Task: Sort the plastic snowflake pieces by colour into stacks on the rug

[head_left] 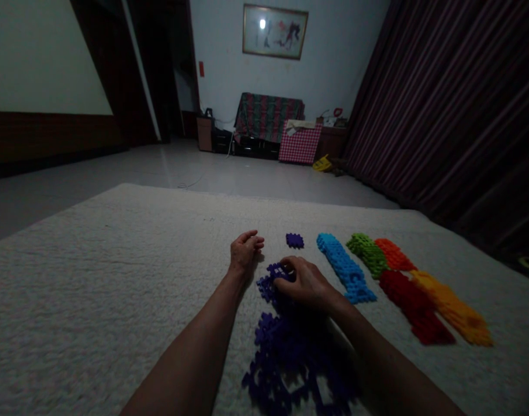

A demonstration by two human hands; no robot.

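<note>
My left hand [245, 251] rests on its side on the pale mat, fingers loosely stretched out and holding nothing. My right hand [306, 281] reaches over a loose heap of purple interlocking plastic pieces [266, 289], thumb and forefinger curled around a purple piece at its top; the other fingers are mostly hidden. Nearer to me lies a larger spread of purple pieces [273, 346], partly shadowed and covered by my right forearm. Beyond both hands, a flat purple panel of joined pieces [295, 240] lies by itself on the mat.
To the right lie blue pieces [344, 266], green pieces [368, 254], orange-red pieces [394, 254], dark red pieces [415, 309] and yellow-orange pieces [452, 306], grouped by colour. The textured pale mat [117, 277] ends before a tiled floor [160, 167]. A dark curtain [441, 115] hangs at the right.
</note>
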